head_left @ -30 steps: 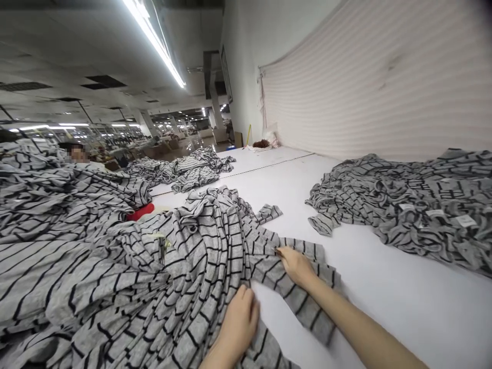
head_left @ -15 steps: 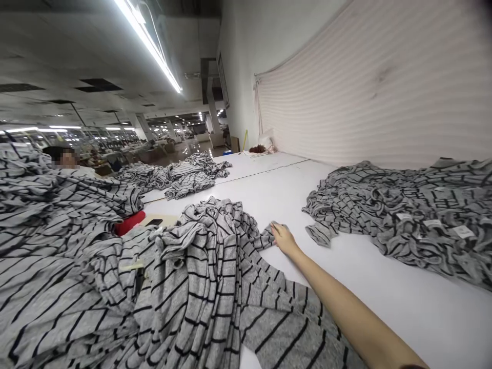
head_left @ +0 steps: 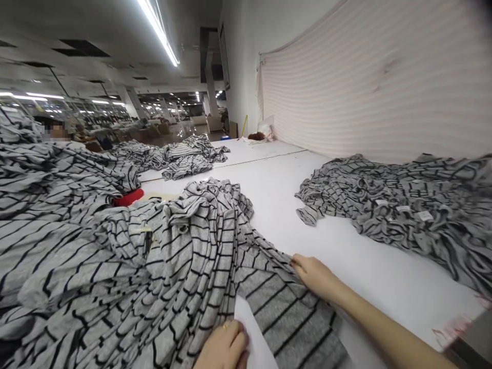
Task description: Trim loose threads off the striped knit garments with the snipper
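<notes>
The long axis of the striped panel (head_left: pixel 292 318) runs from the fabric heap (head_left: pixel 184 246) toward the lower right; an open right hand (head_left: pixel 317 278) is laid on the panel, an open left hand (head_left: pixel 223 347) on the heap.

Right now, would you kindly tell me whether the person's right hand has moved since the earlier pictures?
Yes, back toward the person: the right hand was level with the folded end of the striped fabric pile and now lies nearer the camera.

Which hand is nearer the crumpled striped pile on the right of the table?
Right. The right hand rests on striped fabric, short of the pile, across white table. The left hand is farther off, by the large striped heap.
</notes>
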`<control>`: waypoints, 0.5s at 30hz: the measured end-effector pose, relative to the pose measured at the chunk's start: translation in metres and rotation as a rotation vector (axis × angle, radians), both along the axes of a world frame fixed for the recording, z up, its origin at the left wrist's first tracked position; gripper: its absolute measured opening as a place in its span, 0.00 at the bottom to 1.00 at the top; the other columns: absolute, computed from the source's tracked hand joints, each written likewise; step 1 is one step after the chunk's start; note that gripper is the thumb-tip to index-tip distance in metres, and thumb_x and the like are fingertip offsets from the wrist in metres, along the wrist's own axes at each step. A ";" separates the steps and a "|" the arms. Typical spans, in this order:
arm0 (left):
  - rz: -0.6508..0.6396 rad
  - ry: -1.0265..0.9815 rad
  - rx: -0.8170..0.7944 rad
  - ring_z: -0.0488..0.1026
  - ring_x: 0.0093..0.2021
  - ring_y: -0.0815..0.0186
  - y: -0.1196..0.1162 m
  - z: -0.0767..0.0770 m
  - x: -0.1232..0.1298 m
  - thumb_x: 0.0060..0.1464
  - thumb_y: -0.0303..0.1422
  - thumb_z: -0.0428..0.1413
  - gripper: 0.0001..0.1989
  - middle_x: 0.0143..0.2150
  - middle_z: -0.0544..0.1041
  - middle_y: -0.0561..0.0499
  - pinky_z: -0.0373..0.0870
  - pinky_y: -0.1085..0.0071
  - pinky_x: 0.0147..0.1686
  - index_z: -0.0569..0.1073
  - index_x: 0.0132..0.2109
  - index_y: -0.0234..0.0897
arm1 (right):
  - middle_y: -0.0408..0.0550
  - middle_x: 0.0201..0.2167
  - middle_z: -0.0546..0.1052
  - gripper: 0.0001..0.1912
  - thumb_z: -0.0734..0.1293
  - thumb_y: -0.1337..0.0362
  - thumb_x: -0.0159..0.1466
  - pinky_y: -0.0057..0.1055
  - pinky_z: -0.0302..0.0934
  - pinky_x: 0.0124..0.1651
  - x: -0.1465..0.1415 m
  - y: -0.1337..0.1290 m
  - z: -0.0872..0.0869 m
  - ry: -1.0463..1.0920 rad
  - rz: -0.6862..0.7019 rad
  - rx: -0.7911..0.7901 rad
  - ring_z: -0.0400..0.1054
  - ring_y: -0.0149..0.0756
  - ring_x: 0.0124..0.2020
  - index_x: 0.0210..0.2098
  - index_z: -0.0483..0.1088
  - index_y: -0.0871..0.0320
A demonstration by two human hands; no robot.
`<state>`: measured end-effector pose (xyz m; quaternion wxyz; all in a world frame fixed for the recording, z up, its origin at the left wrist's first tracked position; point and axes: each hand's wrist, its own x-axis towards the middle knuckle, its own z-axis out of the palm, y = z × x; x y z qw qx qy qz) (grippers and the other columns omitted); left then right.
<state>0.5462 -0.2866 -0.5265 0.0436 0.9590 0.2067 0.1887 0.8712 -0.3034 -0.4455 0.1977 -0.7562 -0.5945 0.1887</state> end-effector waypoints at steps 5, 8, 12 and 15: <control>0.012 0.057 -0.182 0.71 0.41 0.61 -0.016 0.042 0.006 0.54 0.24 0.51 0.18 0.44 0.72 0.47 0.70 0.66 0.42 0.67 0.52 0.42 | 0.45 0.32 0.77 0.15 0.55 0.58 0.67 0.29 0.58 0.37 -0.013 -0.018 0.040 0.140 0.027 0.148 0.70 0.38 0.36 0.35 0.70 0.55; 0.050 0.088 -0.231 0.70 0.42 0.60 -0.019 0.052 0.007 0.55 0.26 0.50 0.15 0.44 0.71 0.46 0.70 0.64 0.43 0.69 0.49 0.41 | 0.42 0.29 0.77 0.13 0.59 0.57 0.64 0.29 0.59 0.33 -0.014 -0.023 0.053 0.216 0.032 0.165 0.69 0.35 0.29 0.39 0.71 0.56; 0.138 0.097 -0.371 0.70 0.41 0.59 -0.019 0.058 0.010 0.53 0.28 0.51 0.13 0.43 0.71 0.47 0.68 0.63 0.44 0.71 0.46 0.40 | 0.39 0.21 0.76 0.09 0.62 0.60 0.62 0.29 0.60 0.30 -0.025 -0.040 0.024 0.294 0.028 0.126 0.69 0.35 0.24 0.34 0.73 0.56; 0.186 0.045 -0.496 0.72 0.38 0.61 -0.015 0.065 0.015 0.50 0.28 0.53 0.10 0.39 0.73 0.50 0.68 0.66 0.41 0.73 0.41 0.40 | 0.43 0.27 0.78 0.11 0.60 0.61 0.67 0.34 0.63 0.39 -0.027 -0.042 -0.004 0.320 -0.076 0.189 0.72 0.37 0.32 0.39 0.72 0.59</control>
